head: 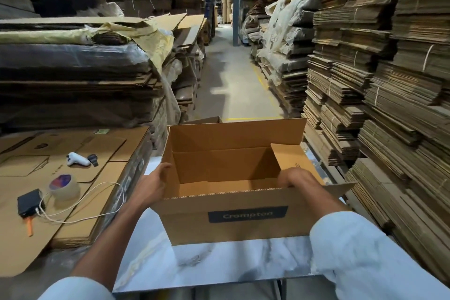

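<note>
- head view: cardboard box point(231, 173) stands upright and open-topped on a white marbled table point(231, 265), straight ahead between both forearms
- far flap stands up, right flap leans outward, near flap hangs down over the front and carries a black label reading "crompton"
- inside of the box shows only bare brown board
- left hand point(155, 181) grasps the box at its left wall; thumb lies against the wall's top edge, fingers hidden behind the board
- right hand point(293, 178) sits at the near rim by the right flap, knuckles up, fingers curled down into the box; motion-blurred, cannot tell whether it grips or only presses
- both sleeves pale blue
- to the left, a pile of flat cardboard sheets point(104, 153) just beside the table; on it a tape roll point(63, 186), a black device point(29, 202) with a white cable point(97, 204) plugged in, an orange tool point(29, 225), a white handheld gadget point(78, 159)
- tied bundles of flattened cartons point(389, 80) stacked high on the right; more stacks on the left, some under plastic
- concrete aisle point(231, 75) runs away beyond the box
</note>
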Demonstrator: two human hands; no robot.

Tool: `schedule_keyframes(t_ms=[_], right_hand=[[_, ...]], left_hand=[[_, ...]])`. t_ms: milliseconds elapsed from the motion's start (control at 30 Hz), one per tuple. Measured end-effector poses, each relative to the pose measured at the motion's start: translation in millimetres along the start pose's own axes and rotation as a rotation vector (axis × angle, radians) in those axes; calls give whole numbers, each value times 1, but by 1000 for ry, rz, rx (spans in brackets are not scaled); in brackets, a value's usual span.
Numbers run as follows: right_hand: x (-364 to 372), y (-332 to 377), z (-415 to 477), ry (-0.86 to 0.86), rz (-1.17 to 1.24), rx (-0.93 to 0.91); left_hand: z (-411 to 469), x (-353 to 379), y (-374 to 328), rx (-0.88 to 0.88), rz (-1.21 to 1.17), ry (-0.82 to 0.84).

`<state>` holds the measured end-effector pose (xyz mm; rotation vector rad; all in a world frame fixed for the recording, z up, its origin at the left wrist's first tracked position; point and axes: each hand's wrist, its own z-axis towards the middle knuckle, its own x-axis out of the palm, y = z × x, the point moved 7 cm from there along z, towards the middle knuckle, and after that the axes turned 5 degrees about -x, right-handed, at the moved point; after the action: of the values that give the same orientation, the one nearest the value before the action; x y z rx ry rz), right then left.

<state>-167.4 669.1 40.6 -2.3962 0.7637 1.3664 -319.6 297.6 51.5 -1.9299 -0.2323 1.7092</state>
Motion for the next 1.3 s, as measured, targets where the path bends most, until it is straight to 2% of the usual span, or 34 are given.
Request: schedule_keyframes(t_ms=[67, 100, 267, 367, 500, 567, 667, 800, 900, 1133, 1233, 1300], right_hand=[[11, -31, 5, 3, 127, 166], [14, -39, 9, -14, 128, 182], [-2, -28, 18, -127, -75, -49], [-45, -44, -4, -384, -151, -16], [-77, -116, -21, -629, -35, 156], [-74, -149, -19, -642, 88, 193], [-63, -159, -18, -628, 253, 115], [-54, -153, -11, -672, 394, 20], [-41, -155, -3, -636, 543, -52], [-14, -156, -11, -717, 784, -196], [-5, -155, -21, -768, 969, -195], [5, -161, -19, -780, 1191, -167]], left_hand=[[-1, 1, 1, 1, 20, -5], [-1, 1, 2, 2, 36, -10], [-2, 1, 0, 3, 43, -16], [-1, 1, 1, -2, 29, -14], [0, -1, 3, -2, 55, -12], [1, 0, 5, -4, 71, -1], [2, 0, 2, 5, 58, 13], [7, -14, 1, -14, -138, 56], [10, -27, 12, -138, -367, 81], [-8, -1, 16, -345, -632, 205], [-18, 5, 26, -380, -792, 177], [-22, 8, 43, -410, -923, 75]])
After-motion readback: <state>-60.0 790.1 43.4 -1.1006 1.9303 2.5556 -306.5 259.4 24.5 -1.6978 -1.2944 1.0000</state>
